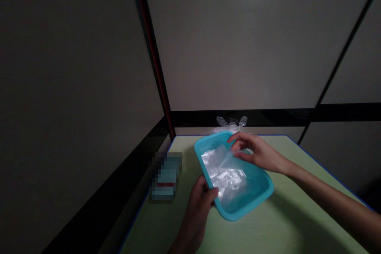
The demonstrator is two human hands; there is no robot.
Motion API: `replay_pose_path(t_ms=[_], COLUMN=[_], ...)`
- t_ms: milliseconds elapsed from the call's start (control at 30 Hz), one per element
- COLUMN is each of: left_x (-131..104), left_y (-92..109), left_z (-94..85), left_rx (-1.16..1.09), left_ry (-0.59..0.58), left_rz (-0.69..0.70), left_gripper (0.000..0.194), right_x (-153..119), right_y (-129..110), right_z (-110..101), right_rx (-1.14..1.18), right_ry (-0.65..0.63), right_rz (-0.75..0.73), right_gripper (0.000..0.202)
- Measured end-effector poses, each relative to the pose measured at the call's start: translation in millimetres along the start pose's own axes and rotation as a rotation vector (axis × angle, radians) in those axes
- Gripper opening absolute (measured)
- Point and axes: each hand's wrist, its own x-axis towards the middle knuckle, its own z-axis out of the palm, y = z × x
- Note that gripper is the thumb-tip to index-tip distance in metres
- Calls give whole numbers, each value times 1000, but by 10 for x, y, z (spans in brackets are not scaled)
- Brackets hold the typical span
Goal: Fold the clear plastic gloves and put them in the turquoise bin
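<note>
While the left hand (199, 200) grips the turquoise tray (259, 182), the right hand (252, 151) pinches clear film (225, 161) inside; the tray partly hides crumpled plastic (230, 127) behind.

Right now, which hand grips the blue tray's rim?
The left hand, thumb hooked over the blue tray; the right hand touches clear plastic inside it.

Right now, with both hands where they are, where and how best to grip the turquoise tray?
I'd take the turquoise tray by its near rim, coming from the wearer's side, thumb over, fingers beneath. That raised edge is uncovered; the left hand holds its left side and the right hand reaches over its right.
</note>
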Motion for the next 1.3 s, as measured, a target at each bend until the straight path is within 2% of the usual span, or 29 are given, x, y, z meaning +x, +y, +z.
replay_pose_path(t_ms=[133,233,333,433,533,667,800,933,1033,1133,1300], left_x=[17,19,5,-8,-12,-11,-14,-24,-31,-35,-43], left_y=[1,6,25,38,33,16,15,21,24,19,9], left_z=[16,27,39,48,54,58,62,65,67,70,78], left_rx=[-16,-35,-42,-31,-39,-68,-87,-92,-86,-80,-92], left_ry=[25,27,22,11,-9,-8,-1,-11,-24,-31,-43], left_rz=[-27,-28,-37,-49,-57,-68,-71,-65,-65,-66,-80], left_gripper=[22,20,19,19,20,22,21,21,25,26,21], right_x=[95,156,204,241,273,303,288,211,136,71,38], right_y=[-146,-174,-122,-31,78,216,225,120,89,118,127], right_z=[1,76,189,304,391,407,271,68,5,48,135], right_rx=[-551,-871,-1121,-1289,-1326,-1257,-1179,-1008,-988,-1092,-1191], right_ry=[-301,-517,-625,-664,-669,-680,-608,-546,-626,-706,-725], right_rz=[-276,-393,-422,-400,-401,-441,-433,-263,-165,-153,-117], right_gripper=[21,20,18,17,16,18,19,12,15,18,18])
